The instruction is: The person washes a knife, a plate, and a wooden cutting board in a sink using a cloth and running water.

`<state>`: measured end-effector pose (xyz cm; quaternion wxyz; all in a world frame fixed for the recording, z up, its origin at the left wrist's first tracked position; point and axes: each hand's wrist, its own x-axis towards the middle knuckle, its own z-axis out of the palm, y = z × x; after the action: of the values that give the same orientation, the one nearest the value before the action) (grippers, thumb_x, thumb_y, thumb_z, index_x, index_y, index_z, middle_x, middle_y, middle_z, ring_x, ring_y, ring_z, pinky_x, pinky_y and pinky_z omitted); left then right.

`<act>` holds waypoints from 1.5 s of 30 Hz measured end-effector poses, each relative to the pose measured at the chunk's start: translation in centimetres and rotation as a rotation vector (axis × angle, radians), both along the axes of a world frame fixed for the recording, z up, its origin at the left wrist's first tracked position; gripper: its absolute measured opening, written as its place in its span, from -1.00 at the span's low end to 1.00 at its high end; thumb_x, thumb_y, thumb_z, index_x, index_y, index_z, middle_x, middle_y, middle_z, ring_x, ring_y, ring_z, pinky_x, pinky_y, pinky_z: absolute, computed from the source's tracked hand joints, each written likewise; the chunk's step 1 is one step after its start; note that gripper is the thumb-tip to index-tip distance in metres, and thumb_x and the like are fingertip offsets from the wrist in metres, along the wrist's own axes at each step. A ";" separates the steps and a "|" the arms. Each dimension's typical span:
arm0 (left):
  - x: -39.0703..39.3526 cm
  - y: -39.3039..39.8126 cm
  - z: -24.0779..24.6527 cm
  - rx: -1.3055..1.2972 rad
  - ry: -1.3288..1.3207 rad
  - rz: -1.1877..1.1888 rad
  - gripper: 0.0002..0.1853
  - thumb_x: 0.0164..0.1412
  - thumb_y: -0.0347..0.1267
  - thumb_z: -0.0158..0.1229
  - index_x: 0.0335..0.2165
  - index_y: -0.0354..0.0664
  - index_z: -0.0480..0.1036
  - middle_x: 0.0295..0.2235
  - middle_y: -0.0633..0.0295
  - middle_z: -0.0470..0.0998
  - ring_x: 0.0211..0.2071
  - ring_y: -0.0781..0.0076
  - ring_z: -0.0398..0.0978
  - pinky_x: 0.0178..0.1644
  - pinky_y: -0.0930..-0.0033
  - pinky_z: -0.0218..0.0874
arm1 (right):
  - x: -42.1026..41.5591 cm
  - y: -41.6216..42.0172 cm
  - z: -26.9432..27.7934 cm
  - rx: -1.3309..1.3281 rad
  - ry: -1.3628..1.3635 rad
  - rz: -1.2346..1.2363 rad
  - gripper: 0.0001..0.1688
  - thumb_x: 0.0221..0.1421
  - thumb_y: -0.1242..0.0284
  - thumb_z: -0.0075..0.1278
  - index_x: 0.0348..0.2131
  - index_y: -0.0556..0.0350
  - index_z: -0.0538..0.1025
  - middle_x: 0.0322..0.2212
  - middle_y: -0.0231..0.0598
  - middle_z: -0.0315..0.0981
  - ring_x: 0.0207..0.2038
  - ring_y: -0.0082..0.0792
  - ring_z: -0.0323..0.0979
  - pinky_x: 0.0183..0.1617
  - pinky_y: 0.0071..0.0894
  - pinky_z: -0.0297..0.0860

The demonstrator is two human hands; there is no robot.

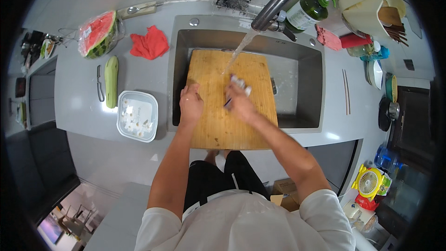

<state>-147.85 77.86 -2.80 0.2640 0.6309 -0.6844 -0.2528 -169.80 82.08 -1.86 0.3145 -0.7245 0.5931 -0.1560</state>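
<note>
A wooden cutting board (209,125) leans across the sink (308,87), its near end out over the front edge of the counter. At the board's left edge, my left hand (191,106) holds it. My right hand (240,101) is over the middle of the board, closed around a small white and purple item (240,83). Motion blur hides what that item is. From the curved metal faucet (278,3), running water (240,49) falls onto the board just beyond my right hand.
Left of the sink lie a lidded plastic container (137,116), a peeled green vegetable (111,82), a peeler (100,83), a red cloth (150,43) and wrapped watermelon (99,35). A green pump bottle (306,12) stands behind the faucet; chopsticks (346,92) lie to the right.
</note>
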 end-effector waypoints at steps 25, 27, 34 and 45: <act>-7.5 -8.2 3.3 0.837 1.261 0.287 -0.76 0.44 -0.35 0.18 0.02 -0.12 0.48 -0.19 0.32 0.58 -0.19 0.50 0.54 -0.19 0.34 0.37 | -0.3 -6.7 0.7 0.386 -1.463 -0.763 -0.73 0.49 0.41 -0.07 0.06 0.13 0.50 -0.20 -0.38 0.56 -0.20 -0.51 0.51 -0.08 -0.44 0.47; -7.7 -8.1 3.1 0.903 1.158 0.265 -0.75 0.43 -0.35 0.19 0.02 -0.15 0.49 -0.13 0.31 0.60 -0.16 0.49 0.55 -0.16 0.37 0.40 | -0.6 -7.4 0.6 0.369 -1.411 -0.745 -0.74 0.49 0.40 -0.08 0.04 0.13 0.50 -0.21 -0.38 0.57 -0.21 -0.51 0.51 -0.10 -0.43 0.48; -7.8 -7.4 1.6 0.626 1.429 0.197 -0.76 0.45 -0.41 0.11 0.03 -0.18 0.51 -0.14 0.26 0.61 -0.19 0.45 0.57 -0.25 0.36 0.41 | 0.4 -9.1 2.1 0.376 -1.571 -0.868 -0.79 0.46 0.39 -0.02 -0.06 0.12 0.55 -0.24 -0.40 0.58 -0.25 -0.53 0.50 -0.18 -0.41 0.49; -7.0 -7.6 1.7 0.637 1.540 0.305 -0.70 0.24 -0.59 -0.05 -0.09 -0.19 0.47 -0.20 0.19 0.59 -0.22 0.28 0.57 -0.27 0.25 0.40 | 0.0 -9.6 1.8 0.364 -1.594 -0.780 -0.77 0.40 0.33 0.08 -0.07 0.06 0.58 -0.26 -0.37 0.60 -0.26 -0.46 0.56 -0.19 -0.38 0.52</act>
<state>-154.84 70.22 -1.09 0.4973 0.4123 -0.1169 -0.7543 -169.77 72.45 -0.10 0.6663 -0.0885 0.4184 -0.6108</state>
